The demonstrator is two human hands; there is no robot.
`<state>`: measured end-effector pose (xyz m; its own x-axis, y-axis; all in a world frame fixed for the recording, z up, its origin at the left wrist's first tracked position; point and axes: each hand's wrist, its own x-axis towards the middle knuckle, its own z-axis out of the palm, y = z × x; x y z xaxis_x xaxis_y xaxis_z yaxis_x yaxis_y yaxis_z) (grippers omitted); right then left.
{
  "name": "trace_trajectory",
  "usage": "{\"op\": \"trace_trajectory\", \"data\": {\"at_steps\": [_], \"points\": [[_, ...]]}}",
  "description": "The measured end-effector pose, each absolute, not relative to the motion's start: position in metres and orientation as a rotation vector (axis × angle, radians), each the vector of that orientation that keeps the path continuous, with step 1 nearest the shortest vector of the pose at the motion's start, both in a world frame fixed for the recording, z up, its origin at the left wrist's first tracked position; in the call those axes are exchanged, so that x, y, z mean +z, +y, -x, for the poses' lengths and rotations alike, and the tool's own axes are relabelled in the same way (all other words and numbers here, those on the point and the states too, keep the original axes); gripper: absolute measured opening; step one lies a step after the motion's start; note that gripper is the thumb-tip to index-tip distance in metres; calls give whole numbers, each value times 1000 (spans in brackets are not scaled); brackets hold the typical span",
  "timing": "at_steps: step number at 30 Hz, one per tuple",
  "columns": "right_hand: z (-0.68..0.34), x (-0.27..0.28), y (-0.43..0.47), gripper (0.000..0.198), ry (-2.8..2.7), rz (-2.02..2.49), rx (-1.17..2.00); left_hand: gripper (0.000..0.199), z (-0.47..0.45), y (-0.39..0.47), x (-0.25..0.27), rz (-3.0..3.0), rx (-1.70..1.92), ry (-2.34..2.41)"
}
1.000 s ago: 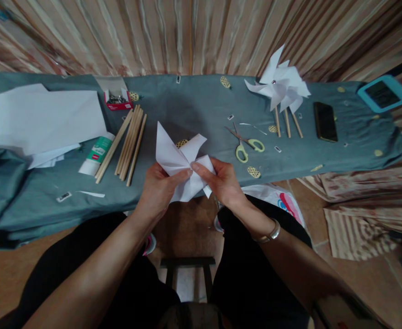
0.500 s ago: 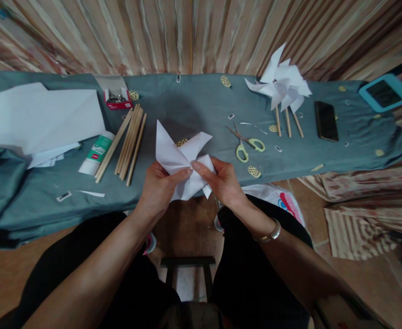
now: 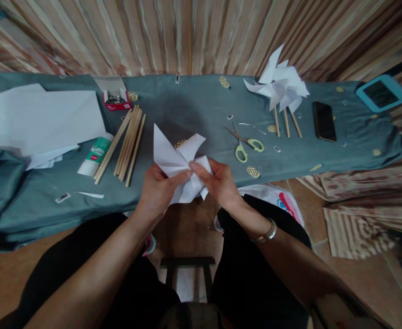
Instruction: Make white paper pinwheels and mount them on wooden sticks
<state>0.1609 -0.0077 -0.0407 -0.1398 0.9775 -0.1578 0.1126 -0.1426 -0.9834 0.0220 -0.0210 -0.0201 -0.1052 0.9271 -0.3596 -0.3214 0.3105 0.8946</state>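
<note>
A white paper pinwheel is held between my two hands above the table's near edge, its folded points fanned out. My left hand grips its lower left side, thumb pressed near the centre. From the right, my right hand pinches it, with the thumb on the middle of the folds. The fingers beneath the paper are hidden. Left of the hands lie several wooden sticks and a green and white glue stick. Scissors with green handles rest open to the right.
Finished-looking pinwheels on sticks lie at the back right beside a black phone and a blue-framed device. A red box of metal pins and white paper sheets are at left. Paper scraps lie on the patterned cloth.
The pinwheel has tilted slightly and shifted a little left in my hands. Its right-hand points have drawn inward. The view has moved very slightly; things on the table stay put.
</note>
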Motion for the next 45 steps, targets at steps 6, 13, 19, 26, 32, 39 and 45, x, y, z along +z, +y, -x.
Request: {"op": "trace_trajectory", "data": {"at_steps": [6, 13, 19, 26, 32, 39, 45], "points": [[-160, -40, -8, 43, -1299, 1312, 1403, 33, -21, -21, -20, -663, 1178, 1245], [-160, -41, -8, 41, -1305, 1338, 1387, 31, -22, -20, -17, -637, 1163, 1212], [-163, -37, -8, 42, -1318, 1343, 1392, 30, -23, -20, -15, -580, 1146, 1212], [-173, -30, -7, 30, -1476, 1254, 1187, 34, -23, -18, -15, -523, 1172, 1172], [-181, -31, -5, 30, -1500, 1270, 1066, 34, -20, -17, -14, -511, 1169, 1166], [-189, -27, -5, 26, -1558, 1301, 959, 32, -20, -17, -13, -510, 1152, 1216], [-191, -29, -2, 20, -1636, 1256, 809, 34, -23, -18, -14, -556, 1145, 1223]]}}
